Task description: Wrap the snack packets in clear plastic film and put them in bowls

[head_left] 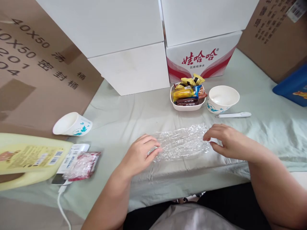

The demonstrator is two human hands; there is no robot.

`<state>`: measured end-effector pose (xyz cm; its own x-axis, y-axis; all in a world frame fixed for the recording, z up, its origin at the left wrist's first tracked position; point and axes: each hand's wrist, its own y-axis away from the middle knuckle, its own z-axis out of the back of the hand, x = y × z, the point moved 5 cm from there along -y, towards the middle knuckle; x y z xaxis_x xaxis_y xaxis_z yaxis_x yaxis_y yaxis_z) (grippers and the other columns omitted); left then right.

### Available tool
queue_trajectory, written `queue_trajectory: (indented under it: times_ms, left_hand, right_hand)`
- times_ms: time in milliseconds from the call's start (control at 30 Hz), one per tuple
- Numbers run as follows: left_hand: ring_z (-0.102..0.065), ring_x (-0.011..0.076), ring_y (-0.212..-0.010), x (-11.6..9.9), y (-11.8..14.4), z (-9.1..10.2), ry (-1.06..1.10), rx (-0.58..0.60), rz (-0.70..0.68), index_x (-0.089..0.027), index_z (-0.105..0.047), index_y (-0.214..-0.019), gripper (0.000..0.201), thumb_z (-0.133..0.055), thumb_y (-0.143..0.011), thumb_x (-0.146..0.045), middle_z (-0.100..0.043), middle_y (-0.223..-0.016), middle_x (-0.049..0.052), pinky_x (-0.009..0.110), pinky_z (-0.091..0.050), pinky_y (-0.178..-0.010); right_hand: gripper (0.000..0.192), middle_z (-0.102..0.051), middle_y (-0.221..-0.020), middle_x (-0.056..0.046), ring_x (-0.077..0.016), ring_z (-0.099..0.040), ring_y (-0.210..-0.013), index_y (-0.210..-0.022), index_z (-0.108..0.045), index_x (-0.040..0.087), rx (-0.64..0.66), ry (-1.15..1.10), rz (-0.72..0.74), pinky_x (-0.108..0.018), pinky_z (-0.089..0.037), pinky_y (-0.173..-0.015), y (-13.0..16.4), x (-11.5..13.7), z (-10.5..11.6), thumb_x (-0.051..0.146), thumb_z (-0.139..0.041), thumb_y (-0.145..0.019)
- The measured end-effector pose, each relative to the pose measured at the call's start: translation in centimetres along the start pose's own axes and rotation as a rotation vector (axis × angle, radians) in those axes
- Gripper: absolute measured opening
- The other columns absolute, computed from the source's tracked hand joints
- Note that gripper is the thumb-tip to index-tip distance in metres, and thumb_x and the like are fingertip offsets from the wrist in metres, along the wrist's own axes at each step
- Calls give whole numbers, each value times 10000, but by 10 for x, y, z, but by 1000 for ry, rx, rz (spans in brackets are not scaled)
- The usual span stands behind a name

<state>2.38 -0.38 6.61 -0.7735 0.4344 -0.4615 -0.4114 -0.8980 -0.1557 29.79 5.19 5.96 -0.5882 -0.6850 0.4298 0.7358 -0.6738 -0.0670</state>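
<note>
Both bare forearms are extended forward, the left hand laid palm down with its fingers spread flat, the right hand held opposite with fingers curled in a light pinch.
</note>
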Motion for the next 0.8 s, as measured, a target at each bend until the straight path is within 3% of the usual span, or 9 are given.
queue_trajectory:
  times_ms: [100,200,267,367,433,500,600,700,800]
  left_hand:
    - [-590,203,-996,-5,-7,-16,-42,-94,-67,-196,-655,-1004,195,-475,-940,-156,-666,-1029,66,363,-499,-889]
    - [-573,242,-1059,-5,-11,-41,-136,-39,-62,-187,-643,-1075,210,-524,-907,-144,-640,-1123,91,417,-502,-921]
    - [-581,244,-1006,-3,-11,-50,-174,16,-22,-186,-653,-1032,169,-558,-894,-162,-645,-1059,87,412,-519,-874]
    - [-587,227,-936,3,-11,-45,-180,-28,22,-191,-661,-924,126,-535,-914,-186,-650,-951,70,389,-520,-843]
    - [-584,231,-952,14,-10,-32,-198,-171,86,-188,-659,-933,142,-518,-920,-200,-650,-965,77,394,-509,-865]
    - [-567,258,-1025,31,-10,-21,-215,-323,207,-176,-651,-1032,178,-541,-905,-237,-647,-1043,101,413,-497,-897]
    - [-559,277,-1047,59,-11,-21,-131,-357,390,-160,-632,-1141,315,-602,-865,-308,-660,-1050,107,410,-500,-878]
    - [-597,231,-909,73,-15,-34,10,-245,451,-192,-693,-949,172,-604,-849,-301,-678,-876,56,361,-498,-831]
    - [-610,188,-811,77,-15,-37,76,-261,502,-202,-677,-781,140,-576,-848,-270,-676,-821,31,323,-486,-793]
  right_hand:
    - [218,-690,-946,-72,-207,-610,-901,-1011,-666,195,-36,-40,52,-348,-467,-824,-9,15,-13,192,-473,-911]
    - [204,-703,-908,-58,-194,-640,-837,-998,-685,197,133,-43,17,-312,-475,-742,-15,23,-35,178,-503,-908]
    - [157,-708,-842,-33,-179,-649,-756,-934,-691,206,214,-39,-32,-289,-465,-673,-15,23,-42,199,-537,-903]
    - [192,-706,-864,-46,-185,-650,-766,-942,-682,200,46,-3,-59,-302,-480,-684,-17,19,-35,266,-502,-950]
    - [233,-698,-978,-92,-219,-650,-904,-1029,-675,182,-116,46,-23,-350,-511,-777,-20,17,-35,277,-472,-968]
    - [289,-658,-1171,-145,-277,-587,-1137,-1165,-643,158,-186,103,39,-427,-497,-928,-24,18,-46,297,-501,-955]
    - [553,-489,-1442,-183,-336,-368,-1390,-1379,-505,113,-152,181,62,-518,-375,-1099,-29,17,-73,417,-560,-920]
    - [748,-368,-1533,-187,-342,-250,-1452,-1462,-398,73,-105,246,28,-532,-275,-1162,-30,15,-92,561,-521,-909]
    - [854,-319,-1555,-187,-335,-223,-1462,-1487,-351,49,-75,283,20,-519,-235,-1178,-29,14,-97,662,-448,-901]
